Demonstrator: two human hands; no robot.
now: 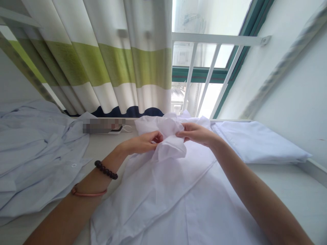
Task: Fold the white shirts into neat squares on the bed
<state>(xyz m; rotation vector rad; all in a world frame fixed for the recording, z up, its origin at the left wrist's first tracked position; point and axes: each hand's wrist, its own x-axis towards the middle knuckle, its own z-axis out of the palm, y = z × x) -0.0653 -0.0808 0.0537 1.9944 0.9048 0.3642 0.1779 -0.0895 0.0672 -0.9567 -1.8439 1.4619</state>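
White garment of thin woven cloth point(178, 190), laid over the middle of the worktop, its gathered end at the far edge, its body running toward the near edge. Left hand point(144, 142) has its fingers curled in at the bunch, grasping cloth; right hand point(196, 133) pinches the other side between thumb and fingers. Step in hand, as judged: working the gathered end with both hands. Next move seems to call for a light, even hold on both sides, since so limp a fabric likely creases easily. Material looks smooth, slightly sheer where bunched; folds soft and rounded there, a long straight layer edge slanting across the flatter part. Left wrist carries a dark round-beaded bracelet point(106, 170). Toward the worktop's left edge, a loose, rumpled heap of white cloth point(38, 153); near the far right corner, a flat, squared stack of folded white cloth point(260, 143). Pale, faintly grained worktop point(278, 180) beneath. Beyond its far edge, a pleated cream curtain with a green band point(102, 68) and a white-barred rail point(217, 40).
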